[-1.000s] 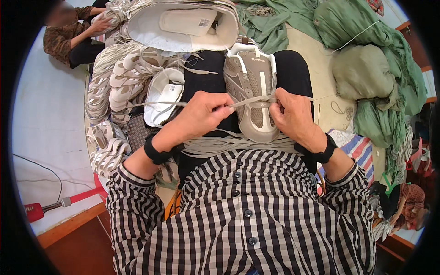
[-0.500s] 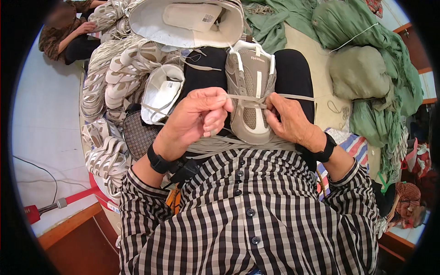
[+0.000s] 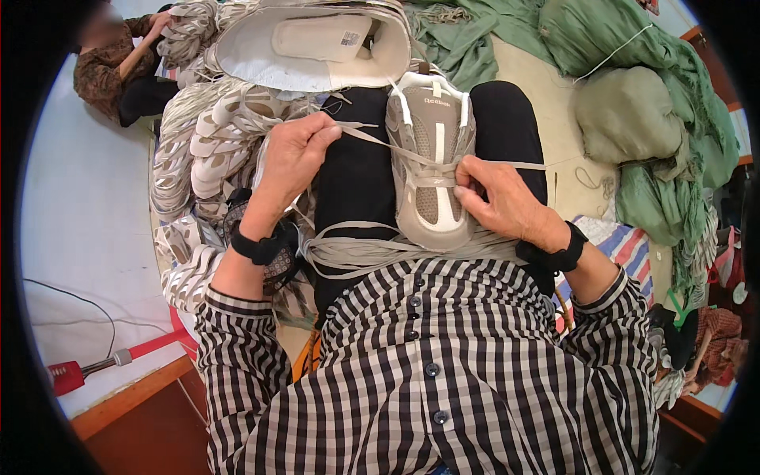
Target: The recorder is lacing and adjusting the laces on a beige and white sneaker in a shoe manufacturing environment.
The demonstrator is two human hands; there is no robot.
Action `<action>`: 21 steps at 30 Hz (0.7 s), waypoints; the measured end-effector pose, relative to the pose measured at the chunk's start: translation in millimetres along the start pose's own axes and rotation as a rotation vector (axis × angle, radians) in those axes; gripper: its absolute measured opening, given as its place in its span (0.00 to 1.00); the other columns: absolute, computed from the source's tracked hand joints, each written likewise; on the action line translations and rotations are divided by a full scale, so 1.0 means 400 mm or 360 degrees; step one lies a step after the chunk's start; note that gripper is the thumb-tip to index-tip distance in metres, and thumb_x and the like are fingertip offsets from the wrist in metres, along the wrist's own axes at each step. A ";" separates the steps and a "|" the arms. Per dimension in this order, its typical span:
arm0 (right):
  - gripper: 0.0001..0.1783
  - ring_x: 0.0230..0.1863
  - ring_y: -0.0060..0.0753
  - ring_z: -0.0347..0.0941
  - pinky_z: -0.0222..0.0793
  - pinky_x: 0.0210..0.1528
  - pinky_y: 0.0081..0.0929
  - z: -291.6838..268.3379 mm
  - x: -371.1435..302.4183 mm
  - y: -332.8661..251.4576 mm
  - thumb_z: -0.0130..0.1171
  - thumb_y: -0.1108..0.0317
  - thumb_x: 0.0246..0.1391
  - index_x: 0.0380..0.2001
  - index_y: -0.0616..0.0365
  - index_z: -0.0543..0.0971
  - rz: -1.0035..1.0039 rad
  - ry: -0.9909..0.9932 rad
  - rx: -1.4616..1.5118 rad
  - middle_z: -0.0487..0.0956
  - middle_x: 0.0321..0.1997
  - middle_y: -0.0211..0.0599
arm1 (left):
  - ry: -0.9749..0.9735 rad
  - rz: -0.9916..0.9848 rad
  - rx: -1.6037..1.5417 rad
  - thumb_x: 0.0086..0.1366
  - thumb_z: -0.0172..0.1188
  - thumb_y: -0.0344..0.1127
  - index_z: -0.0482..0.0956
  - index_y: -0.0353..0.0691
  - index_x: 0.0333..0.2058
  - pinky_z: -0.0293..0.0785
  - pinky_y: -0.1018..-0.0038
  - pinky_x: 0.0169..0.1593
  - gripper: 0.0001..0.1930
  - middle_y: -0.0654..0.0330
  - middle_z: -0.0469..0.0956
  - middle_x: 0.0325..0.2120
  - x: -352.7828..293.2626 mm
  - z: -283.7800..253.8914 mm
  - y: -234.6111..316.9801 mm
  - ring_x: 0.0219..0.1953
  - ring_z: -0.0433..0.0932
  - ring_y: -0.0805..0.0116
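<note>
From the head camera, I record the following. The left hand (image 3: 297, 150) has thumb and forefinger pressed together, pinching a flat grey lace (image 3: 366, 138), which runs in a nearly straight line down to the shoe (image 3: 440, 142) between the hands. The right hand (image 3: 507, 198) is partly curled, fingertips at the shoe's near-side flank; I cannot tell whether any lace is gripped there. The shoe rests toe toward the wearer, over the gap between the black-clad thighs (image 3: 356, 190).

Clearances: beyond the right hand, a pale surface (image 3: 558, 131) forms an open strip, bounded outward by green cloth (image 3: 669, 214) and an olive bundle (image 3: 625, 115). Left of the left hand, room is tight against a pile of shoe uppers (image 3: 237, 119); past that pile's edge lies white floor (image 3: 87, 198). Ahead of the hands, a large white-lined open shoe (image 3: 313, 71) crowds the space.

Count: one shoe between the hands; one hank of laces (image 3: 372, 252) just below them; two black wristbands (image 3: 564, 252), one per wrist; one striped sheet (image 3: 625, 257) outside the right wrist; one co-worker (image 3: 111, 67) far beyond the left hand. The piled uppers overlap too much to count.
</note>
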State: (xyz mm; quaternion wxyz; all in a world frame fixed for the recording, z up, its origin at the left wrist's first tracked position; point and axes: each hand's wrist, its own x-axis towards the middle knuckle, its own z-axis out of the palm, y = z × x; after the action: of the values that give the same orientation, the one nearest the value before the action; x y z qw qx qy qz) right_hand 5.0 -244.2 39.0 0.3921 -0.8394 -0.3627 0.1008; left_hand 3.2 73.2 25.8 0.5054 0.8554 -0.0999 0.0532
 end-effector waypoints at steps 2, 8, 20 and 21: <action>0.06 0.22 0.41 0.72 0.68 0.27 0.33 -0.014 -0.007 -0.001 0.57 0.73 0.52 0.29 0.62 0.71 0.0026 0.0095 -0.0028 0.74 0.23 0.41 | -0.0226 -0.0072 0.0044 0.67 0.55 0.32 0.78 0.36 0.29 0.66 0.81 0.26 0.08 0.69 0.71 0.18 0.011 -0.009 -0.024 0.22 0.69 0.81; 0.10 0.23 0.37 0.73 0.69 0.28 0.33 -0.060 -0.033 0.011 0.58 0.76 0.52 0.39 0.60 0.73 0.0069 0.0497 -0.0290 0.75 0.31 0.41 | -0.0467 -0.0348 -0.0240 0.66 0.55 0.33 0.78 0.37 0.34 0.68 0.81 0.32 0.06 0.69 0.73 0.23 0.023 -0.022 -0.017 0.26 0.71 0.80; 0.07 0.31 0.41 0.72 0.70 0.32 0.36 -0.089 -0.022 0.053 0.56 0.75 0.50 0.33 0.57 0.71 -0.0235 0.0502 -0.1158 0.69 0.28 0.36 | -0.0217 0.0564 0.0744 0.53 0.65 0.26 0.74 0.38 0.47 0.75 0.63 0.47 0.21 0.52 0.77 0.44 -0.033 0.124 0.124 0.48 0.76 0.52; 0.06 0.31 0.40 0.71 0.70 0.32 0.36 -0.098 -0.015 0.055 0.56 0.76 0.49 0.32 0.57 0.71 -0.0253 0.0533 -0.1245 0.68 0.27 0.36 | -0.0220 0.0572 0.0742 0.55 0.64 0.25 0.74 0.38 0.47 0.76 0.64 0.45 0.19 0.52 0.78 0.42 -0.035 0.137 0.123 0.44 0.78 0.51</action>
State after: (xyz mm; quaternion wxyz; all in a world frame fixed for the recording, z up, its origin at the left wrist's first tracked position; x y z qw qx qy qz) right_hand 30.2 -280.8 48.5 0.1046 -0.8990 -0.3684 -0.2123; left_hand -22.0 3.8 38.8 0.2699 0.9185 -0.2691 0.1049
